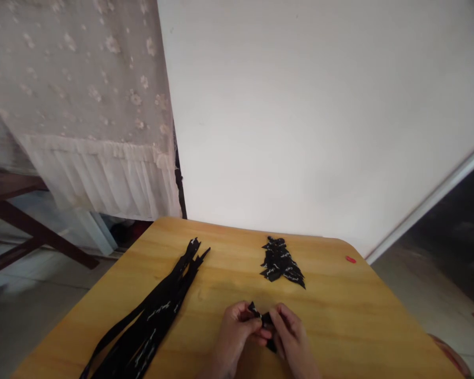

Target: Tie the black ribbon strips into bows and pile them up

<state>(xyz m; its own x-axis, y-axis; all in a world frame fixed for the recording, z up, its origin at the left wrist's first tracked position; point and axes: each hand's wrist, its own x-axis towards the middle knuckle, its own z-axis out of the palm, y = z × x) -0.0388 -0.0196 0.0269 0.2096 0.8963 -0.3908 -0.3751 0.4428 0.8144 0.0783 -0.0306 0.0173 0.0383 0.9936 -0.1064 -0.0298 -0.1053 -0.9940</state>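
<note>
Close to the table's near side, my left hand (239, 331) and my right hand (289, 334) pinch one black ribbon (271, 345) between thumbs and fingers. A short end of it sticks up at the left fingertips, and another part hangs below the right ones; the middle is partly hidden by my fingers. Beyond my hands lies a cluster of black ribbon bows (280, 260) with white lettering, overlapping one another. Over to the left, a bundle of long black ribbon strips (158, 310) with white script runs toward the near edge.
The wooden table (339, 316) has rounded far corners and stands against a white wall (300, 116). A small red object (351, 259) rests near its right edge. At left hang a floral curtain (90, 89) and a dark wooden frame (31, 231).
</note>
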